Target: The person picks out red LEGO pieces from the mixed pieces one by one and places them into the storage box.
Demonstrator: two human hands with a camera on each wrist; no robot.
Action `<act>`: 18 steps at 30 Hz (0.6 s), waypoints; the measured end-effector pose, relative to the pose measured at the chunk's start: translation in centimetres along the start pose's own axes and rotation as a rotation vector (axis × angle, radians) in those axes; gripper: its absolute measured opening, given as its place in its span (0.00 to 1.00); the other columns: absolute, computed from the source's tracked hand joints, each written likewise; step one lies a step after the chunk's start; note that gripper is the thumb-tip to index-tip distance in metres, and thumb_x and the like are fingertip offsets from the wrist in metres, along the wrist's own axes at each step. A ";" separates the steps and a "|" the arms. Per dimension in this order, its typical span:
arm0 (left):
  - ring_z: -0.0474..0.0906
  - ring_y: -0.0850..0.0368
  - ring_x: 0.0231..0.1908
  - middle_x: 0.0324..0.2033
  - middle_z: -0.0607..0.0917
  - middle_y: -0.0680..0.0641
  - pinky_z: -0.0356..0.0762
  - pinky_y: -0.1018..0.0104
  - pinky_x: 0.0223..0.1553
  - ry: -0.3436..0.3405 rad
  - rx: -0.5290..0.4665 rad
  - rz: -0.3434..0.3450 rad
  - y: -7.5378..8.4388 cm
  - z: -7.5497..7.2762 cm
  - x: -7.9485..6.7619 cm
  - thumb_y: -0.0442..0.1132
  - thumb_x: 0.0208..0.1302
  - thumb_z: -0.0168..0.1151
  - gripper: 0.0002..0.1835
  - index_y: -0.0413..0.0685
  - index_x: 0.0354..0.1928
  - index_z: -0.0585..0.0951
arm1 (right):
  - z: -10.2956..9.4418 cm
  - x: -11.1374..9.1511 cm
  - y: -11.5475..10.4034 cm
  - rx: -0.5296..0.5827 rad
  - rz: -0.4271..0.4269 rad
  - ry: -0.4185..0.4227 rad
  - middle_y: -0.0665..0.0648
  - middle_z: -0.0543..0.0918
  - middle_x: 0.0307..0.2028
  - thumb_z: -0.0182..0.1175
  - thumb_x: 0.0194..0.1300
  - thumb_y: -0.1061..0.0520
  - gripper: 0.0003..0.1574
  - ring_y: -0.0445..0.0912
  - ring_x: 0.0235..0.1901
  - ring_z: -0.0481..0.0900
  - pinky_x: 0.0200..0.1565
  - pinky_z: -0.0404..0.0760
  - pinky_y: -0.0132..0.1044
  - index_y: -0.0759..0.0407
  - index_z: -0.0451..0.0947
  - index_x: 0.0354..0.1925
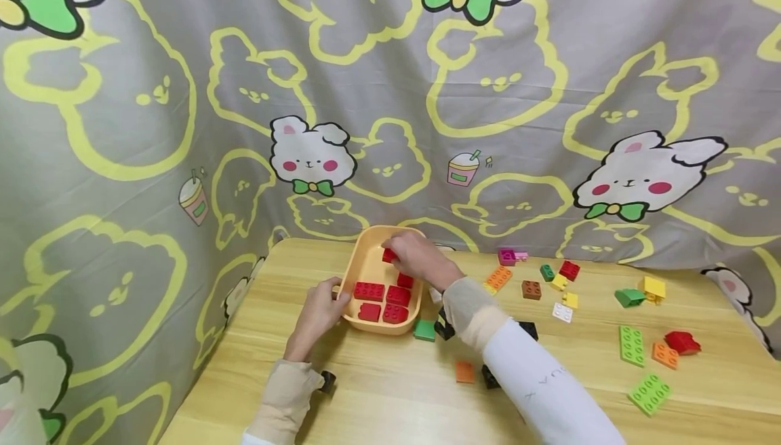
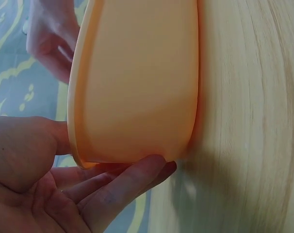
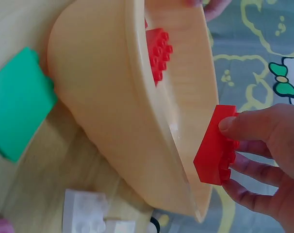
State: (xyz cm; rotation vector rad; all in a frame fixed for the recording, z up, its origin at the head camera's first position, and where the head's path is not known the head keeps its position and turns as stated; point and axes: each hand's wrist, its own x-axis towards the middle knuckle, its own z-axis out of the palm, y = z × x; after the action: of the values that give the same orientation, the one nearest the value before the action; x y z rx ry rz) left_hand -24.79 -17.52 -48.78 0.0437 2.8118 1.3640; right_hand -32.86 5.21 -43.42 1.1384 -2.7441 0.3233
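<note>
An orange-yellow plastic tub [image 1: 369, 260] sits toward the back of the table, with several red toy bricks [image 1: 369, 291] inside. At its left side my left hand [image 1: 318, 311] grips the edge. The left wrist view has the thumb at the rim and the fingers against the outer wall [image 2: 137, 82]. My right hand [image 1: 421, 257] is over the far part of the tub and pinches a red building brick [image 3: 216, 145] between thumb and fingers. The brick's studs face the palm. My right hand and forearm cover part of the tub's right side in the head view.
Right beside the tub lies a green brick [image 1: 424, 330], and an orange one [image 1: 465, 372] is nearer the front. Loose bricks in several colours are spread over the right, among them a lime one [image 1: 650, 393] and a brown one [image 1: 531, 289]. A patterned curtain [image 1: 390, 92] hangs behind the table.
</note>
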 end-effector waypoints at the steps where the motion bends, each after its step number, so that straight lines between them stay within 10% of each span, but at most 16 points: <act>1: 0.82 0.51 0.19 0.29 0.88 0.38 0.78 0.65 0.17 0.000 0.002 -0.001 0.0 0.0 0.0 0.31 0.69 0.58 0.15 0.32 0.55 0.80 | 0.2 0.3 -0.1 0.002 0.001 -0.008 0.54 0.82 0.33 0.68 0.64 0.64 0.10 0.46 0.33 0.78 0.39 0.80 0.37 0.62 0.85 0.45; 18: 0.82 0.54 0.20 0.30 0.87 0.38 0.80 0.64 0.19 -0.005 0.012 0.002 -0.2 0.0 0.0 0.31 0.68 0.57 0.16 0.31 0.56 0.80 | 4.2 3.2 -1.7 0.077 0.101 -0.157 0.49 0.76 0.24 0.71 0.63 0.61 0.05 0.45 0.29 0.76 0.34 0.78 0.36 0.59 0.83 0.34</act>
State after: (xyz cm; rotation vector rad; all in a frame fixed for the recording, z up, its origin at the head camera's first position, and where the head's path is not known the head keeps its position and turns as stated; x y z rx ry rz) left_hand -24.77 -17.67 -48.89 0.0497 2.8167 1.3458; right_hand -34.12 0.77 -46.51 1.0889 -2.9576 0.3705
